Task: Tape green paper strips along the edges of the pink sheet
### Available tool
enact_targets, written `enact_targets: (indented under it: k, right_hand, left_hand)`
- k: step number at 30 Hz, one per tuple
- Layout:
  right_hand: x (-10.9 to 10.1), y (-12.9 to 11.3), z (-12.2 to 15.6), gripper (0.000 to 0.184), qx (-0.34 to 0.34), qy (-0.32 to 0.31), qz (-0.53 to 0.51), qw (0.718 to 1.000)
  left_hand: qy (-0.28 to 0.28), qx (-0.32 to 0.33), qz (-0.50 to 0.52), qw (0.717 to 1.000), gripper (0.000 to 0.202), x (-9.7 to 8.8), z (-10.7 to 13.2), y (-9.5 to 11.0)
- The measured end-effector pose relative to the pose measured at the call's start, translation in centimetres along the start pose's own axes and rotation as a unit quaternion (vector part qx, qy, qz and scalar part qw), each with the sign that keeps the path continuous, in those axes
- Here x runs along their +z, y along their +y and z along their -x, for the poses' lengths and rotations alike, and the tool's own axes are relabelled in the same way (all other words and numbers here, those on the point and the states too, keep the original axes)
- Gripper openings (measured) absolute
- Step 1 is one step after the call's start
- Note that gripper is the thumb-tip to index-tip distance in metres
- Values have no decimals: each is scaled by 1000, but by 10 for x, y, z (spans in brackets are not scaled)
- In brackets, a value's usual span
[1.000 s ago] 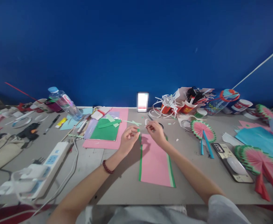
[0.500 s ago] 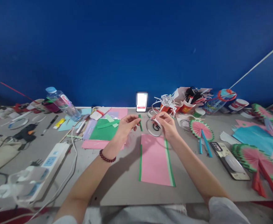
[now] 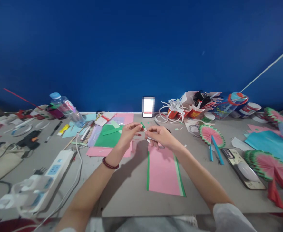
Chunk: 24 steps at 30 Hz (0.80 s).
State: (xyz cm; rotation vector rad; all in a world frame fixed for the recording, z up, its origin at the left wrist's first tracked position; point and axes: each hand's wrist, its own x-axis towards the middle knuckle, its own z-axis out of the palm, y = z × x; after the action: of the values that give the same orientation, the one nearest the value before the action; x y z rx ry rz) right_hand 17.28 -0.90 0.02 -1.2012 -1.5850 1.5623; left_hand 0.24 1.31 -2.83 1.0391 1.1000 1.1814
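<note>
My left hand (image 3: 130, 134), with a beaded bracelet at the wrist, is closed in a pinch on a narrow green paper strip (image 3: 142, 125). Close beside it, my right hand (image 3: 161, 134) grips a roll of clear or white tape (image 3: 161, 147), mostly covered by the fingers. Its fingertips meet the near end of the green strip. Below the hands a pink paper sheet (image 3: 163, 172) lies flat on the table, with green strips along both long sides and a paler band inside the right one.
Left of my hands are green sheets (image 3: 107, 139), a tilted plastic bottle (image 3: 70, 111) and a power strip (image 3: 55, 174) with cables. Rightward lie watermelon-coloured paper fans (image 3: 211, 135), a phone (image 3: 237, 166) with a white mouse, and cups (image 3: 194, 112) of tools. A lit phone (image 3: 148, 108) stands against the blue wall.
My right hand has moved left and turned, bringing the tape roll up to the green strip. The strip now tilts between both hands' fingertips. The view has shifted slightly.
</note>
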Motion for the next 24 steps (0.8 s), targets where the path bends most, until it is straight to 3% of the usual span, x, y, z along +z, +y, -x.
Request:
enact_targets:
  k: [9, 18, 24]
  right_hand:
    - [-3, 16, 1, 31, -3, 34, 8, 999]
    - [-3, 14, 4, 34, -44, 67, 62, 995]
    - [-5, 17, 2, 34, -31, 69, 45, 996]
  left_hand:
    - [-18, 53, -103, 993, 13, 6, 11, -2]
    - [-29, 86, -145, 985, 13, 11, 13, -3]
    - [-36, 85, -152, 984, 16, 10, 14, -4]
